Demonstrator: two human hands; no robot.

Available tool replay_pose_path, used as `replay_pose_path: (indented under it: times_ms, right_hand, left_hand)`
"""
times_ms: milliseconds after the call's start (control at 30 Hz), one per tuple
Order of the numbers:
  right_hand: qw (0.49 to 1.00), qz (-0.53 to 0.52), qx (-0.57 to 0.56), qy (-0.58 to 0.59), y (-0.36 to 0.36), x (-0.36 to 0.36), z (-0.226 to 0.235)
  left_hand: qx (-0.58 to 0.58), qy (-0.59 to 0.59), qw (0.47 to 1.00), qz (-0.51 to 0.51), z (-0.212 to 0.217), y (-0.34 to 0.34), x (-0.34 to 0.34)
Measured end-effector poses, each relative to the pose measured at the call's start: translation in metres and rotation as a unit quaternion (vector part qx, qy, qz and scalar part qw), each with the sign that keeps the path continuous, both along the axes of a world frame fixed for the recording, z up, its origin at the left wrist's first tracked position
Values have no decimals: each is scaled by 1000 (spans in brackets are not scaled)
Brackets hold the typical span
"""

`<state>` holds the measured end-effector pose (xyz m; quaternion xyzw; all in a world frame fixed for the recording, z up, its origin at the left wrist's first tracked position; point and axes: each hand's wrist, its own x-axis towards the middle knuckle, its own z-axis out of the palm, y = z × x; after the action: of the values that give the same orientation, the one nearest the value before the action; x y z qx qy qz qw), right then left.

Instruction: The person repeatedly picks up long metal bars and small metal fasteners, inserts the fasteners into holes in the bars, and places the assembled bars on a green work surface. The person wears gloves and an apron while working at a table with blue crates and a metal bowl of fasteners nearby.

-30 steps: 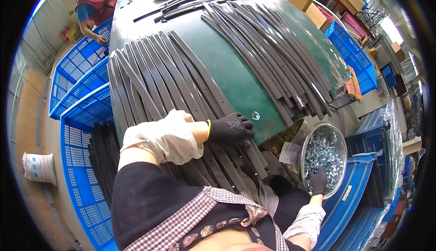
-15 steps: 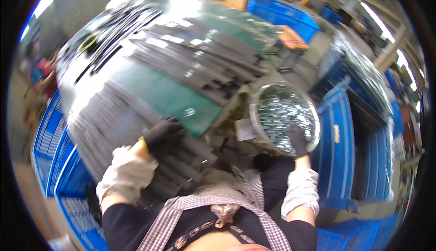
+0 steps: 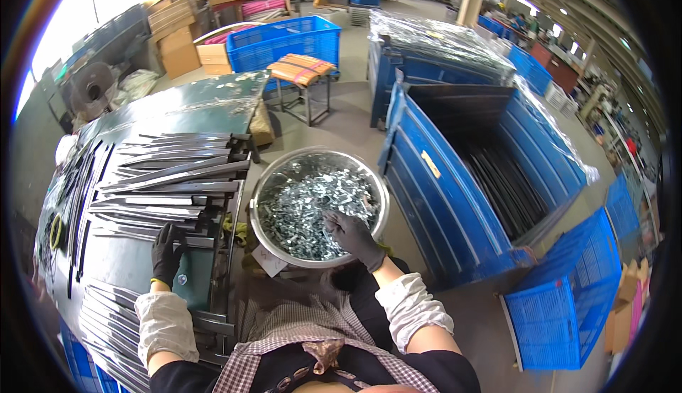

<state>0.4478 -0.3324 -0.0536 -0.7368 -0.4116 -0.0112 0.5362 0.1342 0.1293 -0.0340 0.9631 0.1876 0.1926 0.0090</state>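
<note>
A round steel bowl full of small shiny metal pieces stands in front of me, right of the green table. My right hand, in a dark glove, reaches into the bowl's near side with its fingers among the pieces. My left hand, also dark-gloved, rests flat on the table by its near edge, just below a stack of long dark metal strips. More strips lie fanned out beside my left forearm.
A big blue metal bin holding dark strips stands open to the right. Blue plastic crates sit at lower right and another behind. A stool with an orange top and cardboard boxes are farther back.
My view has swung right, so the bowl is now central. My right hand stays in the bowl. My left hand remains on the table by the strips.
</note>
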Motion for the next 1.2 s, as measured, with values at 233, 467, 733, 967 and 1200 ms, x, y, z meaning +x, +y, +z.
replay_pose_path:
  times_ms: [233,467,733,967,1200]
  right_hand:
    - [996,-20,-40,81,-52,-31,28]
    - [918,18,58,392,-39,-91,27]
    - [925,105,32,363,-25,-150,63]
    - [919,95,4,383,-15,-181,71]
    - [886,125,-29,446,21,-171,58]
  left_hand:
    - [38,-20,998,-42,10,-33,9]
    - [-73,39,972,-218,22,-113,7]
    - [5,45,955,-294,4,-138,33]
    - [-117,47,955,-270,27,-99,9]
    - [-71,39,970,-230,18,-92,3]
